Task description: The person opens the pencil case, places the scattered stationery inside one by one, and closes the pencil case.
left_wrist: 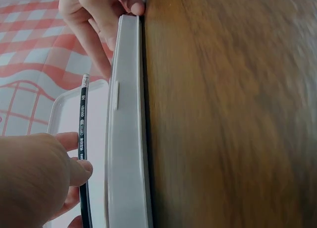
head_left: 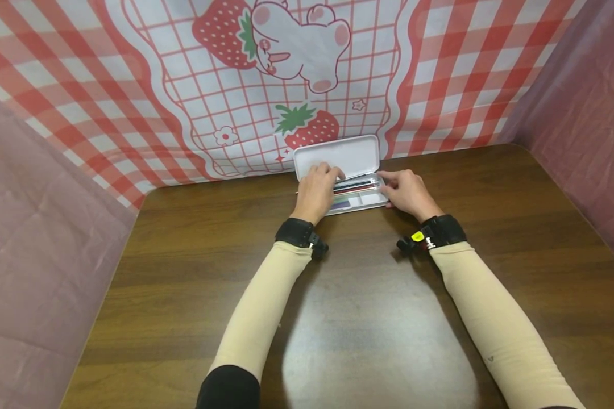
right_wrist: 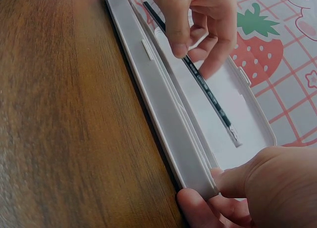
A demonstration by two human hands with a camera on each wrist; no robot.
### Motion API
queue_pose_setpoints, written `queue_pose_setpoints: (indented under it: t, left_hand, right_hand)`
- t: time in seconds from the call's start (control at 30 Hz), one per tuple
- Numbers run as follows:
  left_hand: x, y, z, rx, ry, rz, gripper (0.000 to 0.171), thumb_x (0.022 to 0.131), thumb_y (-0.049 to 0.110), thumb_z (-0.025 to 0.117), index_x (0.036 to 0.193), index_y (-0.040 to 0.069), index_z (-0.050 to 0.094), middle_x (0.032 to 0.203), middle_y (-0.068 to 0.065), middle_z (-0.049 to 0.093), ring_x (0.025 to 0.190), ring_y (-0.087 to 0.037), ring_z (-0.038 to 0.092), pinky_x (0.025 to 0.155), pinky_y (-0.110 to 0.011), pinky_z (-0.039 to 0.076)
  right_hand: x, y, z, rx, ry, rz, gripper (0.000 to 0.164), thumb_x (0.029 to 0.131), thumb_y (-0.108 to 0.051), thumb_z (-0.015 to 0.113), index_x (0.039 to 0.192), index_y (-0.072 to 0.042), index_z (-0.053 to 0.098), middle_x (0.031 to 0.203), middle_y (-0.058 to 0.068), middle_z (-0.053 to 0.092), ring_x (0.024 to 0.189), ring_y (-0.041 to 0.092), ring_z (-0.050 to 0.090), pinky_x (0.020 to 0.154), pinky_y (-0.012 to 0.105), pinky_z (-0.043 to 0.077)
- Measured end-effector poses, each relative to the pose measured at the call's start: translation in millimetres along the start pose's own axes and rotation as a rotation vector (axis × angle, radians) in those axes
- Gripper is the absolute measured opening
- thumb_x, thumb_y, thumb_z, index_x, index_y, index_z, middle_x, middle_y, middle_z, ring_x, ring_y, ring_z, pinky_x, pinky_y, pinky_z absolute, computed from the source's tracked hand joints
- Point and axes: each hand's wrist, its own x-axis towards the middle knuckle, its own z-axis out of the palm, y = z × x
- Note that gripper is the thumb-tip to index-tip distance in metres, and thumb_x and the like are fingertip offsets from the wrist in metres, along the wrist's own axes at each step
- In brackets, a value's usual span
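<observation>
A white pencil case (head_left: 373, 199) stands at the table's far edge, its lid (head_left: 337, 154) raised against the cloth behind. Between thumb and fingers, my left hand (head_left: 315, 192) pinches a dark pencil (right_wrist: 210, 95) with white print and a pale eraser end. The pencil slants above the case, in front of the lid's inner face in the right wrist view. At the case's right end, my right hand (head_left: 409, 194) grips the wall, thumb on the rim and fingers below. Inside the case lie a dark red stick (head_left: 357, 188) and other slim items, partly hidden by my left hand.
The wooden table (head_left: 368, 307) stretches toward me. A red-and-white checked cloth (head_left: 440, 74) with strawberries hangs right behind the case. Pink curtains (head_left: 578, 130) close off both sides. Each wrist wears a black band (head_left: 444, 230) with a small camera.
</observation>
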Motion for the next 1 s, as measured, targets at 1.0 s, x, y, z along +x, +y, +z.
queue_pose_setpoints:
  t: [1.0]
  left_hand:
    - [7.2,10.0,9.9,-0.007,-0.152,-0.050,0.035,0.089,0.007,0.066,0.117,0.027,0.073,0.113,-0.001,0.070,0.102,-0.022,0.062,0.078,-0.039,0.059]
  right_hand:
    - [0.7,-1.0,-0.6,-0.003,-0.013,0.001,0.049,0.095,-0.014,0.065,0.143,-0.012,0.056,0.090,0.017,0.069,0.055,0.014,0.063,0.048,0.021,0.046]
